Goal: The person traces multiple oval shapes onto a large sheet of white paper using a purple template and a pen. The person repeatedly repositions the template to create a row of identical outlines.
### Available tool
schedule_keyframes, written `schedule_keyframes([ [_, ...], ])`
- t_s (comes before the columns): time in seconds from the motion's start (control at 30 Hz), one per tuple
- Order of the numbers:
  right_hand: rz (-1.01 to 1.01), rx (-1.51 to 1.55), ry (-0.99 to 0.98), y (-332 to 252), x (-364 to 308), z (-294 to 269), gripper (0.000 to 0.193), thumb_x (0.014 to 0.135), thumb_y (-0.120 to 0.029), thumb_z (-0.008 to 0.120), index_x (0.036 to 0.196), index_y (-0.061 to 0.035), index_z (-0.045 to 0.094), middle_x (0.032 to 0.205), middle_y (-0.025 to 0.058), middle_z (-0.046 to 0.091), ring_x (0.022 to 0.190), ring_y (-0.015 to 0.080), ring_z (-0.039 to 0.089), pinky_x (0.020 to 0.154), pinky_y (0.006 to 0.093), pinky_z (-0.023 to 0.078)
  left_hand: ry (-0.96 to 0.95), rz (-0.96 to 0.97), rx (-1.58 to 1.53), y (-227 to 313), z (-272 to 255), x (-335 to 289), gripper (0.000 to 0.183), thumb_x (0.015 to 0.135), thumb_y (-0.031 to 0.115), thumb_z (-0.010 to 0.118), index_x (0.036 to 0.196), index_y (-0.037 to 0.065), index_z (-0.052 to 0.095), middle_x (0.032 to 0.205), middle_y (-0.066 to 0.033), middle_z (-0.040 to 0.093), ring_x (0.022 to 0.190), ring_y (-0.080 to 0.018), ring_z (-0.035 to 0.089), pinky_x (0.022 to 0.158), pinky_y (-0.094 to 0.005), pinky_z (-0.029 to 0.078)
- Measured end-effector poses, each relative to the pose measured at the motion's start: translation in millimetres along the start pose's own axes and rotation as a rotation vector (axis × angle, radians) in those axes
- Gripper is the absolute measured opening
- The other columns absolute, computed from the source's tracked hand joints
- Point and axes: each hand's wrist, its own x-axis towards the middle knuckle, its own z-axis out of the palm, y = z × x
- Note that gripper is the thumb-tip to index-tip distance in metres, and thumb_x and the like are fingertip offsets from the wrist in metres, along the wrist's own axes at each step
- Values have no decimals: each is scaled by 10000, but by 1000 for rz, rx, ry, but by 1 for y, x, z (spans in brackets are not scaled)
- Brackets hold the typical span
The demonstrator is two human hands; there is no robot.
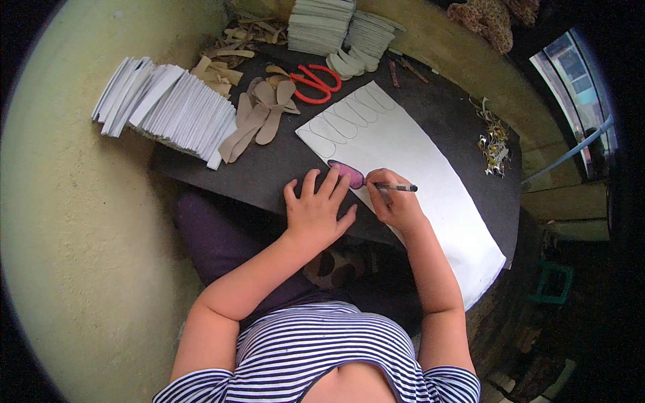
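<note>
We note a flat purple oval template (348, 173) on a large white sheet (430, 174), red-handled scissors (314, 83), tan insole-shaped cut-outs (259, 117), a dark tabletop (269, 168), and a navy-and-white striped shirt (322, 349).

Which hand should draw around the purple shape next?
Probably the right hand: it holds the pen beside the purple shape. The left hand presses that shape onto the white sheet.

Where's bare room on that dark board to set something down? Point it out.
Free: the dark board between the white sheet and the shiny scraps, and the strip between the left hand and the tan cut-outs. The sheet's near half is unmarked. Crowded: the far edge, with red scissors and white stacks.
</note>
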Motion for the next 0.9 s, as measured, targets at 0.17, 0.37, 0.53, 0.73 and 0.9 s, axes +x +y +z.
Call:
schedule_keyframes([
  [0.17,13,23,3,5,-3,0,136,833,11,635,938,-31,560,853,154,641,759,324,649,670,367,513,6,2,7,0,0,0,541,812,445,640,1269,164,565,1383,-49,474,1205,-302,426,933,-527,324],
  [0.37,113,16,58,8,-2,4,84,871,-20,627,943,-18,585,782,146,653,623,300,650,572,345,498,8,9,18,0,0,0,543,814,450,634,1269,161,569,1381,-52,476,1205,-305,426,933,-528,324],
  [0.53,94,14,66,7,-1,3,89,873,-19,625,954,-21,588,802,150,656,626,305,653,574,344,500,6,9,14,0,0,0,536,814,448,633,1258,153,578,1380,-55,479,1204,-304,427,938,-529,322],
  [0.73,49,33,-36,6,-4,2,125,852,-13,641,954,-21,568,898,152,646,780,313,657,672,363,516,4,6,16,0,0,1,548,803,445,647,1259,151,578,1393,-56,472,1206,-303,425,940,-530,322],
  [0.9,14,37,-55,0,-5,2,166,841,-21,668,952,-33,545,910,145,644,800,325,649,704,367,519,0,11,25,0,0,0,563,789,439,661,1266,155,566,1397,-54,467,1211,-300,424,943,-529,321],
])
